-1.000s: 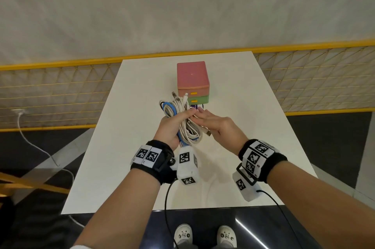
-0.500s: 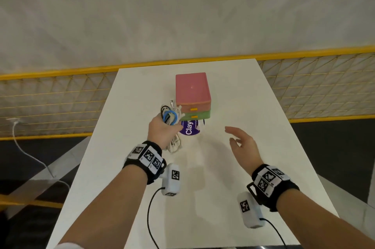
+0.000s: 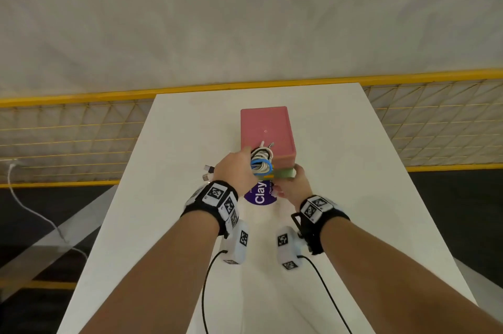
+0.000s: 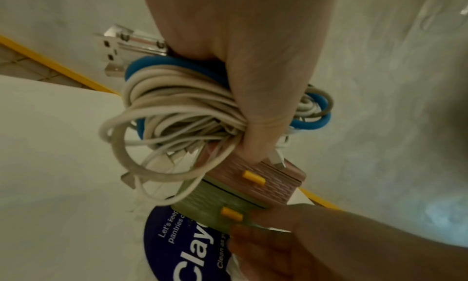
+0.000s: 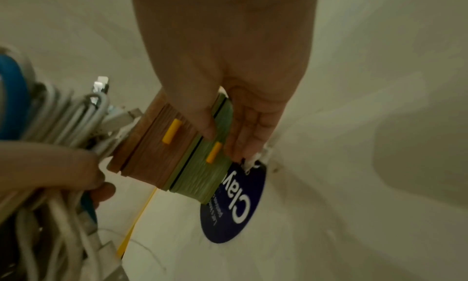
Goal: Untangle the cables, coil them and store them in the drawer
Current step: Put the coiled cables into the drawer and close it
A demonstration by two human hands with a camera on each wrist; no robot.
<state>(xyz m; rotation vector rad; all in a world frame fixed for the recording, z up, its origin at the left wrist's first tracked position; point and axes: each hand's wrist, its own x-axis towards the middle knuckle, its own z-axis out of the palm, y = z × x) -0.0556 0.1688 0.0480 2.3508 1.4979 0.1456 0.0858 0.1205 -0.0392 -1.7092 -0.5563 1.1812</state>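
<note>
White table (image 3: pixel 174 143), pink-and-green plastic two-drawer box (image 3: pixel 265 129) at centre.
The left hand (image 3: pixel 234 170) grips coiled white and blue cables (image 3: pixel 261 163) against the box's pink front; right hand (image 3: pixel 294 186) pinches the green lower drawer (image 3: pixel 284 172).

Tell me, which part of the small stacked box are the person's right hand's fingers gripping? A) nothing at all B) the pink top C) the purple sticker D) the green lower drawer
D: the right hand pinches the green lower drawer between thumb and fingers, while the left hand holds the cable bundle.
</note>
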